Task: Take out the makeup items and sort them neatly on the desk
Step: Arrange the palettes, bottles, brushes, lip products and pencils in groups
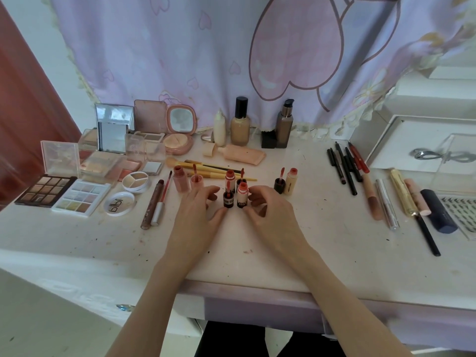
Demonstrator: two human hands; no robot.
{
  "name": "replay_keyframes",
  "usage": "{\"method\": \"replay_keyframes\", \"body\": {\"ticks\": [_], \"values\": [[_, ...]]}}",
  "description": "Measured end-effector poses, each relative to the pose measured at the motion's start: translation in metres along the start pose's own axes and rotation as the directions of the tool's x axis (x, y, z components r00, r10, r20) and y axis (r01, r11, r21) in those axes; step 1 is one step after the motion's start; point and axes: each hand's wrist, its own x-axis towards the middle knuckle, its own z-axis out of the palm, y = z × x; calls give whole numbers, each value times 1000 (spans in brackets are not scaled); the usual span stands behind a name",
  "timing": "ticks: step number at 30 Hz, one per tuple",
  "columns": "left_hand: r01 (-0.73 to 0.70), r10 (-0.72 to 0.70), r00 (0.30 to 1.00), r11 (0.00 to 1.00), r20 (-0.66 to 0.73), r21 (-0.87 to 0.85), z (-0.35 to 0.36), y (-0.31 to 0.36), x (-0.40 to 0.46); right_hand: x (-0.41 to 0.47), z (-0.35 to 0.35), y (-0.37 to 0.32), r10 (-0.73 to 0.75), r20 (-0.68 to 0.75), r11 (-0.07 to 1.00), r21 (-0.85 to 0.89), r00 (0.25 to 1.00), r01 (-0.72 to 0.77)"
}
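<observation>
Two little lip tint bottles stand straight up in the middle of the desk (257,235), side by side and almost touching. The left bottle (228,200) has its dark cap end down; the right bottle (242,195) has a red top and a black band with letters. The left hand (199,215) curls its fingers around the left bottle, thumb at its base, and the right hand (270,215) pinches the right one the same way.

Just behind stand more small bottles (230,179) — round, shiny, red and white. Yellow brushes (206,170) lie flat across the desk behind those. To the left sit flat square eyeshadow trays (46,189) with many colour blocks, and open mirror cases (113,130). At the back stand tall smooth bottles (240,122) against a purple curtain (231,47). To the right, long thin pencils (345,168) lie in a row, pointing away — well apart from the hands.
</observation>
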Motion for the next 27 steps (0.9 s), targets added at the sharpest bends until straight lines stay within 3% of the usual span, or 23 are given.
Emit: {"method": "replay_keyframes", "body": {"ticks": [4,7,11,17,19,22,27], "values": [[-76,67,991,995,-116,-69,-7,10,-14,-17,-17,8,-16,64,1000,-6,998,16],[-187,175,976,978,-128,-96,-2,29,-25,-31,-36,14,-29,26,1000,-2,999,29],[-306,312,949,943,32,-131,21,59,-36,-45,-69,25,-28,-62,999,-47,998,25],[-452,466,847,884,256,-117,73,98,-27,-51,-123,55,15,-240,964,-254,971,-78],[-500,498,809,862,312,-78,90,105,-18,-44,-134,66,51,-276,923,-355,960,-151],[-541,488,785,841,382,36,110,110,-4,-29,-144,80,106,-288,779,-571,952,-259],[-525,448,788,847,423,82,120,106,4,-14,-149,95,189,-290,669,-661,938,-339]]}}
